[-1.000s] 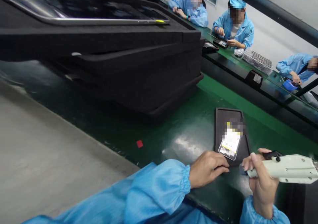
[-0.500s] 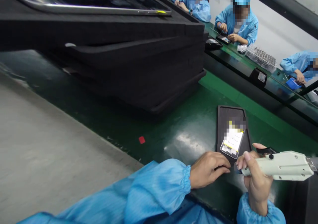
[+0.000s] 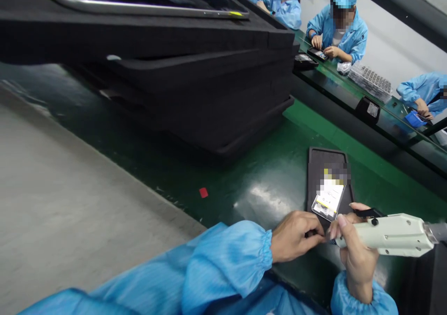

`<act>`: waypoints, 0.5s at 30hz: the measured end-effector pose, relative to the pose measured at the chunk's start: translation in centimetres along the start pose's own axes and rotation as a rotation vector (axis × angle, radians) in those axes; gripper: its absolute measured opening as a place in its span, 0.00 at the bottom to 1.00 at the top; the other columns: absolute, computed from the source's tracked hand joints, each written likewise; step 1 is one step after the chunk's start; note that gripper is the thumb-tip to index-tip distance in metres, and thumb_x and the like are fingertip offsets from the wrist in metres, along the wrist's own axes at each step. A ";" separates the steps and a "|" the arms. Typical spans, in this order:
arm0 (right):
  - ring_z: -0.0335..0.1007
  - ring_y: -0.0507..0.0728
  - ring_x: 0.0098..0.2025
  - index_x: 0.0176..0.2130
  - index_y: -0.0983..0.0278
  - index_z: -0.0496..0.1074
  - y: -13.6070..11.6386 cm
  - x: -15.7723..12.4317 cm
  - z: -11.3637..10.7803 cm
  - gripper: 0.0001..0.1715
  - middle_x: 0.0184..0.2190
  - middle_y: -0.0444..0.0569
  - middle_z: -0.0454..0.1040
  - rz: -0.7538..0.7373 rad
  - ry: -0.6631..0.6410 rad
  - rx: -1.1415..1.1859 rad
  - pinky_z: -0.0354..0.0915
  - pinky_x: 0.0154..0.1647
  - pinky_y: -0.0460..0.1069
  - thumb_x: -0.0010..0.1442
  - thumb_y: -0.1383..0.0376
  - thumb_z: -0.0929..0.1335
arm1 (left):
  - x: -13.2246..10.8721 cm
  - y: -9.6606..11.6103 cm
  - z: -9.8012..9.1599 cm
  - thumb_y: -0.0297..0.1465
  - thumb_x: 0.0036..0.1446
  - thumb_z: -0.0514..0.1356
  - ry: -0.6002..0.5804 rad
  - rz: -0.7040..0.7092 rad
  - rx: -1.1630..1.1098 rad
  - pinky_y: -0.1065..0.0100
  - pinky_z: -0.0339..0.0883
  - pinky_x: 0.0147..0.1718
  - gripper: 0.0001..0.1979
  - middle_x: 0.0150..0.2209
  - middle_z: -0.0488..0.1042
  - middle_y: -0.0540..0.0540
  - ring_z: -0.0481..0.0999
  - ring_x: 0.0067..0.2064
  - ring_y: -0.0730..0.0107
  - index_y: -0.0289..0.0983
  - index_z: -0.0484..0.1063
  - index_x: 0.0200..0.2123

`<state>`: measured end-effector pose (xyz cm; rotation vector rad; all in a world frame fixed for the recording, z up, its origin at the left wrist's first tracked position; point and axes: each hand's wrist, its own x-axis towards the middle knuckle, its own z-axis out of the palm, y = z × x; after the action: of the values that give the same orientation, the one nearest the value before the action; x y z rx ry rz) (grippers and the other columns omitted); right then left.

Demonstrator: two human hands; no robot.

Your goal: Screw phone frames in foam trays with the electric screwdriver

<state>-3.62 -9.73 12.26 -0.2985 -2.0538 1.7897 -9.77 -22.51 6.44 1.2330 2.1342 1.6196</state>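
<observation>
A dark phone-shaped device lies in a black tray on the green belt, with a white and yellow label on it. My left hand rests at the device's near end, fingers curled and pinched against the tip of the tool. My right hand grips a pale electric screwdriver, held level with its tip pointing left toward my left fingertips. Both sleeves are blue.
A tall stack of black foam trays with a large screen on top stands at the back left. Across a second bench sit three people in blue coats, with a parts tray. A small red tag lies on the belt.
My left fingers have closed in toward the screwdriver's tip, and my right hand has brought the tool slightly left. The view has shifted a little.
</observation>
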 end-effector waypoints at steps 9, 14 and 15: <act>0.67 0.52 0.23 0.44 0.63 0.61 0.2 2.1 -0.9 0.21 0.18 0.36 0.68 -0.063 0.144 -0.025 0.65 0.31 0.51 0.55 0.60 0.71 | 0.3 -0.3 -1.0 0.41 0.54 0.64 0.045 0.050 0.351 0.51 0.60 0.52 0.17 0.51 0.73 0.41 0.67 0.54 0.50 0.39 0.73 0.45; 0.65 0.51 0.21 0.41 0.65 0.63 1.3 4.0 -0.8 0.20 0.18 0.37 0.69 -0.088 0.211 -0.053 0.63 0.31 0.50 0.53 0.60 0.72 | 0.5 -0.9 -1.3 0.45 0.48 0.66 -0.138 -0.023 0.509 0.32 0.45 0.58 0.35 0.62 0.59 0.36 0.48 0.66 0.38 0.36 0.64 0.56; 0.65 0.51 0.21 0.41 0.65 0.63 1.5 4.1 -0.7 0.20 0.18 0.37 0.69 -0.090 0.210 -0.057 0.63 0.31 0.50 0.53 0.60 0.72 | 0.5 -0.9 -1.3 0.45 0.48 0.66 -0.156 -0.041 0.513 0.33 0.46 0.58 0.36 0.62 0.59 0.36 0.48 0.66 0.39 0.35 0.63 0.57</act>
<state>-7.14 -7.13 11.55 -0.3869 -1.9407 1.5779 -11.36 -23.10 6.31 1.3773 2.5335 0.9437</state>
